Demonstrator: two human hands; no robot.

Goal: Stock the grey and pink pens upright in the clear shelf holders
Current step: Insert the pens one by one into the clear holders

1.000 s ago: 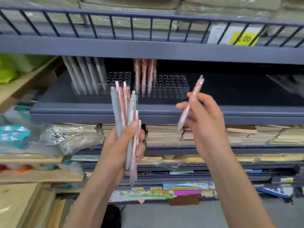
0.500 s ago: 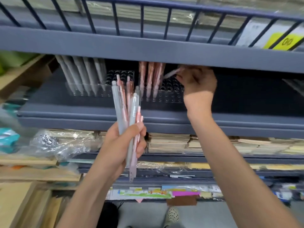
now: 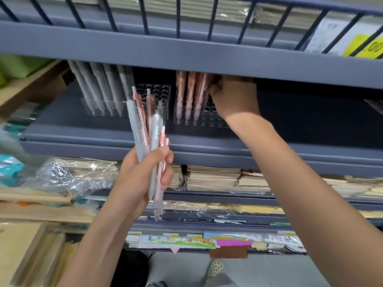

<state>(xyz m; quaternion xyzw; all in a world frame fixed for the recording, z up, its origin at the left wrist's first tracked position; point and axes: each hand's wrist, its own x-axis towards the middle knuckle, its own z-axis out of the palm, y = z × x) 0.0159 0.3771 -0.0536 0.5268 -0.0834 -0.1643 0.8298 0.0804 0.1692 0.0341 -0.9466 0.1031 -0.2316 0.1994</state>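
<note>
Right now a bunch of grey and pink pens (image 3: pixel 152 141) stands up in the left hand (image 3: pixel 143 179), which is closed tight around the middle of the bunch. These pens look light, thin and stiff, and their smooth sides could slip, so it seems best to pinch one near its middle or top and drop it straight down into a hole. More pink pens (image 3: pixel 189 94) already stand in the right clear holder (image 3: pixel 199 119), and a row of grey pens (image 3: pixel 99 88) leans in the left clear holder (image 3: pixel 103 109). The right hand (image 3: pixel 234 96) is up at the pink row, just beside those pens, with its fingers tucked under the shelf above. I cannot tell if it has a pen in it or has let go. Both holders sit on a dark grey shelf (image 3: pixel 300 121). Below it lie stacks of paper pads (image 3: pixel 217 177) and shiny plastic bags (image 3: pixel 68 175). A shoe (image 3: pixel 216 268) shows on the floor.
</note>
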